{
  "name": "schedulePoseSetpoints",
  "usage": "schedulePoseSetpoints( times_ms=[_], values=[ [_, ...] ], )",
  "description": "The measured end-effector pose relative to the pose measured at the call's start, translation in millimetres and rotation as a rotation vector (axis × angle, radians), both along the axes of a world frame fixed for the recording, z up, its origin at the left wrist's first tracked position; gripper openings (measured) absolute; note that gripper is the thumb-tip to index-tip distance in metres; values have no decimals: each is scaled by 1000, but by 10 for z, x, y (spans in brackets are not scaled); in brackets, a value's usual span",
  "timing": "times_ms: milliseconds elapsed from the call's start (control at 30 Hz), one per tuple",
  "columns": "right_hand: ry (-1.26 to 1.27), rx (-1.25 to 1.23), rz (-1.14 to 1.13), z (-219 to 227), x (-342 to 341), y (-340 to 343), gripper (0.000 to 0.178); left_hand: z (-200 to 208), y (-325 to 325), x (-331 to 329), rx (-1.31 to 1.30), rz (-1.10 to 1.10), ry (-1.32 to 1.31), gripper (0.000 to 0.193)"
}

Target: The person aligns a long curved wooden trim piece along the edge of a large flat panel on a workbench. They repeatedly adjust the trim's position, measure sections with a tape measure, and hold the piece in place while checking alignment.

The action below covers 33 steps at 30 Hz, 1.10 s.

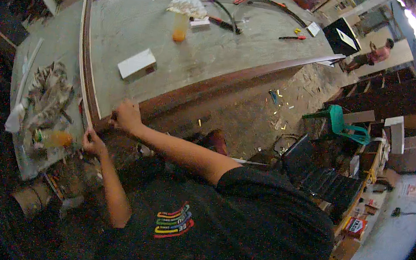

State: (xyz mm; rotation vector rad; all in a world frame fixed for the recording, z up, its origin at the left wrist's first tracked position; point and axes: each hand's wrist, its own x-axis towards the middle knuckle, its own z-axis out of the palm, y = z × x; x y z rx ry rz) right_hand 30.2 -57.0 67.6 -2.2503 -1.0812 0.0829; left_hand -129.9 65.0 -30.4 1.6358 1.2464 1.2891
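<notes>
Both hands [108,129] pinch the board's [185,60] near corner edge (white box [137,63] lies beyond).

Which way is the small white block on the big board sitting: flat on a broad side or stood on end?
Flat. The white block rests on the board with its broad top face up and only low sides showing.

large flat wooden panel [200,62], pale edge strip

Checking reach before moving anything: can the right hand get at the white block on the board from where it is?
Probably yes. The right hand rests on the board's near corner, and bare surface lies between it and the white block.
</notes>
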Motion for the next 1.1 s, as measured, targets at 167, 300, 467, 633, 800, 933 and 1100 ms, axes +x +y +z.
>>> schedulePoseSetpoints(
  times_ms=[167, 300, 467, 633, 800, 933, 1100],
  values=[
    [187, -270, 102, 197, 170, 39, 19, 163, -88, 33, 106, 55, 82, 42],
    [-141, -155, 220, 118, 109, 45, 19, 432, -169, 161, 138, 38, 80, 40],
    [-451, -25, 272, 49, 25, -258, 30, 786, -379, 302, 434, -614, 254, 38],
    [-678, 100, 348, 34, 62, -393, 34, 828, -480, 361, 627, -611, 469, 40],
    [-562, -87, 405, -17, 33, -321, 38, 767, -518, 341, 582, -583, 448, 40],
    [-610, 104, 298, -5, -2, -334, 31, 731, -548, 363, 658, -539, 367, 38],
    [-573, 62, 387, 10, 45, -454, 48, 677, -522, 408, 684, -511, 421, 37]
  ],
)
